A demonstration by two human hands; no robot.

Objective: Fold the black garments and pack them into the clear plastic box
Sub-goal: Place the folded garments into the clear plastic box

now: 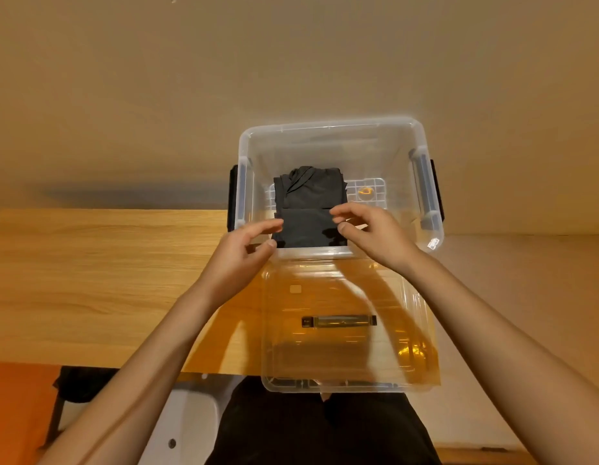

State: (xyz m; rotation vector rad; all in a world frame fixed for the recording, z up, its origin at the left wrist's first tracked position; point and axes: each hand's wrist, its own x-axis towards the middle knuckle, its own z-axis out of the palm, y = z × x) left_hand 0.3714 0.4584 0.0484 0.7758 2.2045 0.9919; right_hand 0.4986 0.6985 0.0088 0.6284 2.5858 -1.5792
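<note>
The clear plastic box (pixel 328 125) stands open on the wooden table (pixel 90 263). Inside lie two folded black garments: one at the back (pixel 308 189), and a smaller flat one (pixel 305 228) against the near wall. My left hand (pixel 244 253) hovers at the near left of the box, its fingertips at the front garment's left edge. My right hand (pixel 372 233) is over the near right, with its fingers above that garment's right edge. Both hands have loosely curved fingers, a gap between thumb and fingers, and nothing gripped.
The box's clear lid (pixel 345 347) with a dark handle lies flat on the table just in front of the box. The box has grey side latches (pixel 425 193). A white chair (pixel 190 417) and a dark shape (pixel 80 380) sit below the table's near edge.
</note>
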